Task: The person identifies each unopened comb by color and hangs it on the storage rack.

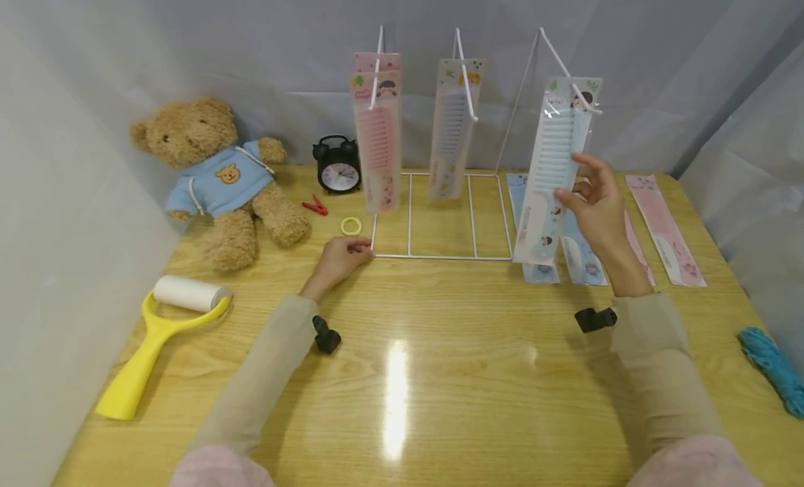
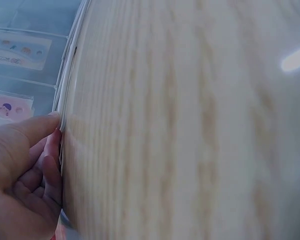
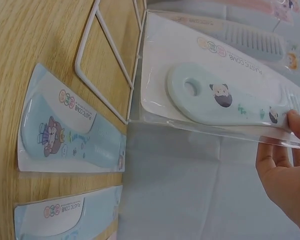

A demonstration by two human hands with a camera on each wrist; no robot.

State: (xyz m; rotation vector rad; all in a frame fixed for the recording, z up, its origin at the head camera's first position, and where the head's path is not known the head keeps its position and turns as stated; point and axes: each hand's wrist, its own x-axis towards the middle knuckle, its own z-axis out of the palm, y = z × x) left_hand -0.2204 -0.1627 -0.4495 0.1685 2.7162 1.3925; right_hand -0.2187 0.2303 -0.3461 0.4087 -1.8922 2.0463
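As only head shows, prong [image 1: 568, 73] crosses held comb [image 1: 555, 141].

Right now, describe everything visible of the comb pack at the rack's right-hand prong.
The comb pack is long and flat: pale card under clear, plastic-looking film, holding a pale blue comb with many teeth and a rounded handle with a hole and cartoon faces. The card reads "PLASTIC COMB". It is tilted off upright, the right-hand prong crossing in front of its top; whether it is hooked is unclear. The right grip pinches its side edge near mid-height.
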